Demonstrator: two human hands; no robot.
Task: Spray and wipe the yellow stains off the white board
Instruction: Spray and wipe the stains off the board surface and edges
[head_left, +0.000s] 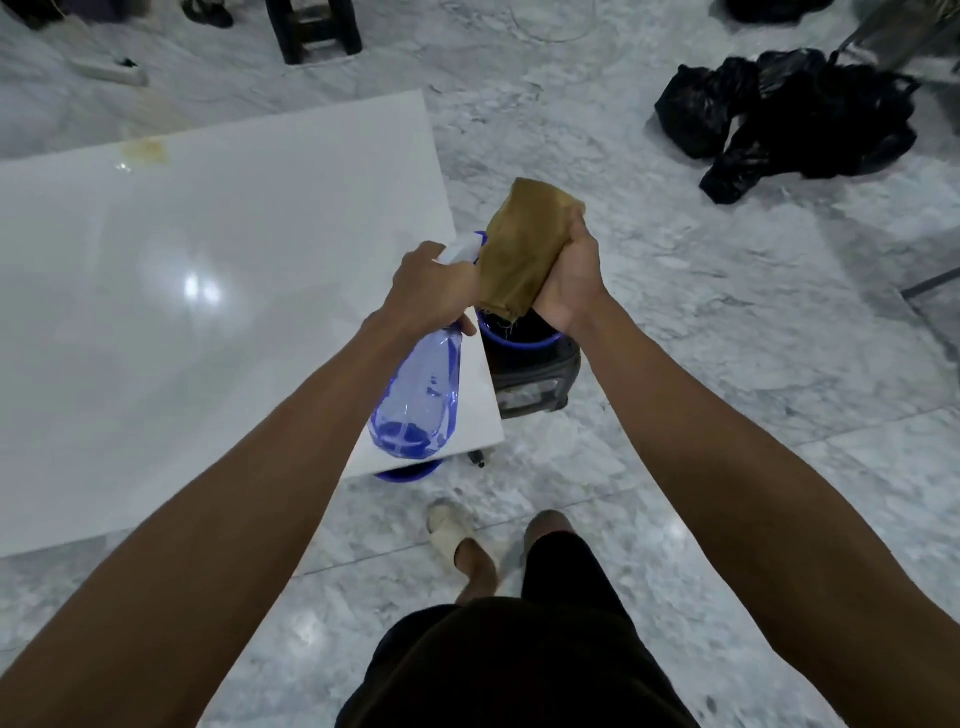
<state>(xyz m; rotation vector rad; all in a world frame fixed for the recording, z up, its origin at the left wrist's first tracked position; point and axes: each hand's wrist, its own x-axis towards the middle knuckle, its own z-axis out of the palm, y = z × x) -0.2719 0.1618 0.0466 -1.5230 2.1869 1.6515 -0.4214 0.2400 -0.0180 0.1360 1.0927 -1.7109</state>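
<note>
The white board (182, 312) lies flat on the left, glossy with light glare. A yellow stain (146, 151) sits near its far edge. My left hand (434, 288) grips the neck of a clear blue spray bottle (418, 400), held over the board's right edge with its white nozzle pointing at the cloth. My right hand (571, 280) holds a folded mustard-brown cloth (524, 244) upright, just right of the nozzle and above a blue bucket.
A blue-rimmed bucket (519, 338) and a dark container (540, 384) stand on the marble floor beside the board's right edge. Black plastic bags (789, 114) lie at the far right. A dark stool (317, 28) stands at the back. My feet are below.
</note>
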